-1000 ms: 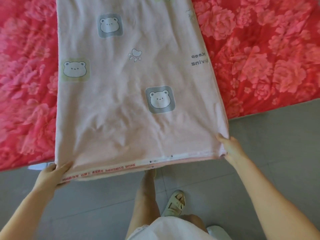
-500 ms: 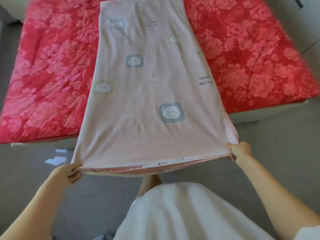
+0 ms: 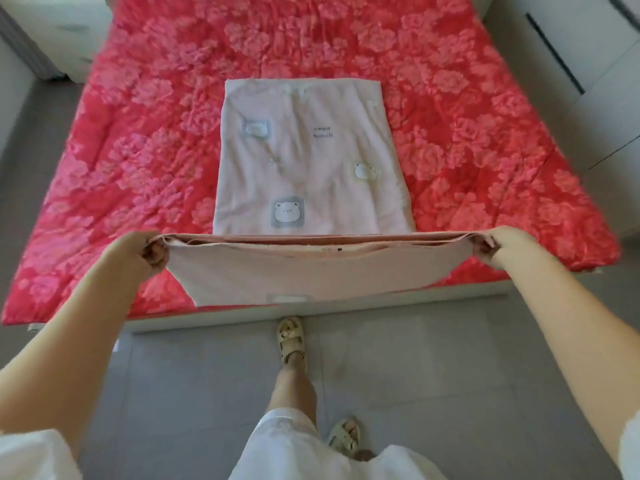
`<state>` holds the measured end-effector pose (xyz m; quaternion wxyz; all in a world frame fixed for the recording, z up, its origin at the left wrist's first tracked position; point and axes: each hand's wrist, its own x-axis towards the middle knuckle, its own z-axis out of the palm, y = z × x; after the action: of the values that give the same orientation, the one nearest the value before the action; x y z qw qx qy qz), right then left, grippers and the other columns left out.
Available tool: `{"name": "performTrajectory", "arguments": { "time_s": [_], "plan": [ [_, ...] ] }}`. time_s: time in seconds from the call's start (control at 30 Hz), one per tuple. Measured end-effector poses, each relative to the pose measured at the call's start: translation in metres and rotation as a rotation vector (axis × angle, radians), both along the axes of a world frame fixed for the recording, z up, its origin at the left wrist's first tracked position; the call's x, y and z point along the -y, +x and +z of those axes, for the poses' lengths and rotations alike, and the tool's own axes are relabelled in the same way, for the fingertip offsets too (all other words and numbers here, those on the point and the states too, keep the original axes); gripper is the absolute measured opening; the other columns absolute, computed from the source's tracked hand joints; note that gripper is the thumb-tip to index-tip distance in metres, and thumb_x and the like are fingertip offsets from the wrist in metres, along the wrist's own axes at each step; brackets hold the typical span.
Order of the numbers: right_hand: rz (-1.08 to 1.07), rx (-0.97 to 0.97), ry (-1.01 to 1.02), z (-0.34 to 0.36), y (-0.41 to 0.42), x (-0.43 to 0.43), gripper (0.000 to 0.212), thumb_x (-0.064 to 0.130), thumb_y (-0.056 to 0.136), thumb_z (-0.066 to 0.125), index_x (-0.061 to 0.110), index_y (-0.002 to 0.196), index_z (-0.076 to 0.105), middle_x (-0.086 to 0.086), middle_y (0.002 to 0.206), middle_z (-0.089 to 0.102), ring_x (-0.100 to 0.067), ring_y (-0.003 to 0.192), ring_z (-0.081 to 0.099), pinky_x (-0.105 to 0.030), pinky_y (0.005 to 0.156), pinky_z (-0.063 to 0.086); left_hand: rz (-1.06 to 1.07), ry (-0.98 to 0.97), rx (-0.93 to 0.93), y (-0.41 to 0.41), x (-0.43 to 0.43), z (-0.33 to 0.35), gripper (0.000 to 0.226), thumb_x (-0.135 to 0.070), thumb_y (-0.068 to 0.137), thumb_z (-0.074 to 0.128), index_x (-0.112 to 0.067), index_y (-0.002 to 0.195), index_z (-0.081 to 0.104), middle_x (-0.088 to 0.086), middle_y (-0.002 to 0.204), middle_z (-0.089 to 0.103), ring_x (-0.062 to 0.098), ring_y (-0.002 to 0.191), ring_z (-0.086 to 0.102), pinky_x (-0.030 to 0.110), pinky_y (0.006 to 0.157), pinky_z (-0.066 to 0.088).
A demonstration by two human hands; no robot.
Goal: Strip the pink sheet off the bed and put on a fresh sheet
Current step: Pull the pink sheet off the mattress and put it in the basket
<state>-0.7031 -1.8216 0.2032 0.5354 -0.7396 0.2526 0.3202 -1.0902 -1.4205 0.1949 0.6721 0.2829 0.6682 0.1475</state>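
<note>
A folded pale pink sheet [image 3: 311,161] printed with bear faces lies lengthwise down the middle of the bed, over a red floral quilt [image 3: 138,150]. I hold its near end up above the bed's foot. My left hand [image 3: 138,252] grips the left corner and my right hand [image 3: 502,245] grips the right corner. The near edge is stretched taut between them. Below that edge a fold of the sheet hangs down, its plain underside facing me.
I stand on grey floor tiles [image 3: 207,393] at the foot of the bed, my feet in pale sandals [image 3: 292,339]. A white cabinet [image 3: 69,32] stands at the back left, and white furniture [image 3: 588,64] lines the right side.
I have lifted the sheet's near end higher and carried it forward over the bed. The hanging fold has formed below my hands. The view has pulled back, showing the whole bed.
</note>
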Motion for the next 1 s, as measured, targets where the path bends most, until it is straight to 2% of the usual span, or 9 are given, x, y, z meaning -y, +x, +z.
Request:
{"name": "performTrajectory", "arguments": {
  "time_s": [0.07,0.13,0.3,0.43,0.53,0.6,0.7,0.83,1.0],
  "plan": [
    [-0.018,0.046,0.011,0.02,0.034,-0.038,0.044,-0.027,0.071,0.028,0.004,0.049,0.05,0.0,0.027,0.045,-0.007,0.023,0.045,-0.018,0.027,0.04,-0.008,0.02,0.045,0.033,-0.037,0.012,0.031,-0.006,0.097,0.033,-0.011,0.069,0.044,-0.005,0.027,0.04,0.002,0.023,0.039,0.011,0.035,0.042],
    [-0.085,0.069,0.043,0.03,0.062,-0.076,0.041,-0.023,0.053,0.028,0.004,0.032,0.05,-0.002,0.028,0.045,-0.009,0.023,0.046,-0.018,0.028,0.04,-0.038,0.041,0.08,0.065,-0.074,0.021,0.031,-0.002,0.095,0.03,-0.011,0.068,0.043,-0.005,0.028,0.04,0.002,0.024,0.04,0.011,0.036,0.043],
    [-0.296,0.225,0.117,0.006,0.12,-0.154,0.028,-0.016,0.085,0.041,0.005,0.066,0.039,-0.01,0.048,0.042,-0.01,0.019,0.033,-0.014,0.03,0.033,-0.049,0.024,0.159,0.139,-0.147,0.029,0.029,-0.001,0.096,0.031,-0.007,0.073,0.049,-0.004,0.037,0.054,0.002,0.03,0.051,0.013,0.04,0.047],
    [-0.192,0.152,0.212,-0.003,0.145,-0.208,0.031,-0.001,0.098,0.033,0.013,0.072,0.039,0.005,0.051,0.056,0.003,0.032,0.051,-0.008,0.04,0.04,-0.051,0.048,0.172,0.193,-0.193,0.017,0.032,0.001,0.096,0.027,-0.005,0.075,0.05,-0.002,0.038,0.055,0.002,0.031,0.052,0.009,0.043,0.045],
    [-0.123,0.215,0.206,-0.004,0.178,-0.249,0.034,-0.007,0.097,0.033,0.01,0.07,0.042,0.013,0.029,0.048,0.003,0.032,0.052,-0.009,0.04,0.042,0.042,0.048,0.154,0.222,-0.236,-0.003,0.035,0.002,0.094,0.024,-0.006,0.074,0.051,-0.002,0.038,0.055,0.004,0.032,0.054,0.013,0.041,0.046],
    [-0.232,0.176,0.227,-0.011,0.21,-0.276,0.029,-0.012,0.092,0.036,0.002,0.068,0.046,-0.001,0.031,0.051,-0.008,0.033,0.053,-0.02,0.038,0.047,0.086,0.023,0.143,0.237,-0.259,-0.016,0.035,-0.001,0.093,0.025,-0.012,0.072,0.051,-0.006,0.038,0.055,0.003,0.033,0.054,0.016,0.049,0.049],
    [-0.218,0.092,0.272,-0.029,0.247,-0.319,0.026,-0.012,0.091,0.038,-0.004,0.069,0.049,-0.008,0.035,0.054,-0.016,0.049,0.054,-0.021,0.037,0.047,0.125,-0.014,0.156,0.263,-0.289,-0.038,0.035,-0.002,0.092,0.025,-0.015,0.069,0.047,-0.008,0.035,0.051,0.004,0.041,0.05,0.025,0.061,0.044],
    [-0.2,0.083,0.344,-0.055,0.3,-0.365,0.024,-0.013,0.091,0.037,-0.006,0.071,0.049,-0.01,0.039,0.056,-0.014,0.035,0.058,-0.021,0.035,0.047,0.16,0.124,0.168,0.311,-0.32,-0.062,0.029,-0.001,0.094,0.034,-0.012,0.07,0.045,-0.003,0.04,0.05,0.008,0.041,0.043,0.03,0.059,0.054],
    [-0.222,0.078,0.423,-0.078,0.366,-0.42,0.026,-0.01,0.093,0.034,-0.003,0.074,0.05,-0.012,0.054,0.06,-0.018,0.054,0.06,-0.023,0.037,0.05,0.232,0.259,0.197,0.377,-0.362,-0.081,0.021,-0.003,0.094,0.048,-0.01,0.073,0.049,-0.002,0.036,0.053,0.007,0.03,0.047,0.028,0.052,0.055]
  ]
}}
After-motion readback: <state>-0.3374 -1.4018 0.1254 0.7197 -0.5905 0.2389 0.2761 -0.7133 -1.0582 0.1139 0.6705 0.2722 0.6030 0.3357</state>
